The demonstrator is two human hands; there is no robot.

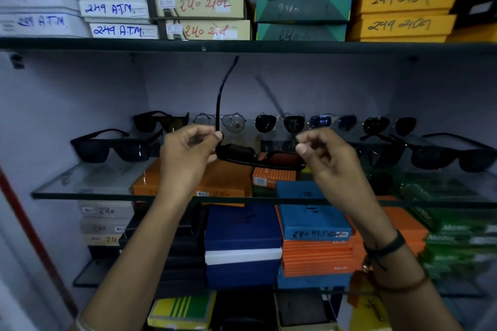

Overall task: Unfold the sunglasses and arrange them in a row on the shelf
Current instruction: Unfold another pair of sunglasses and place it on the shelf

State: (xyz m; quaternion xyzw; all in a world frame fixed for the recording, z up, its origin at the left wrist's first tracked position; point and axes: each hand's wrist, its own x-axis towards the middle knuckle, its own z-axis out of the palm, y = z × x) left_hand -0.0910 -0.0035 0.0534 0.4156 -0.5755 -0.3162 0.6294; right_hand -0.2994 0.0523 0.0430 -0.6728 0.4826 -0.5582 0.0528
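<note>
I hold a black pair of sunglasses (258, 156) in front of the glass shelf (88, 191), lenses facing down toward me. My left hand (185, 153) pinches its left temple, which stands swung up and open. My right hand (325, 153) pinches the right corner; the right temple is a blurred streak rising up-left behind it. On the shelf stand a back row of several aviator sunglasses (279, 123), a black pair at the left front (113, 146) and black pairs at the right front (454, 154).
Stacked labelled boxes (199, 2) fill the shelf above. Orange, blue and green boxes (312, 226) are piled on the lower shelves, seen through the glass. The cabinet's left wall (53, 105) stands close to the leftmost pair.
</note>
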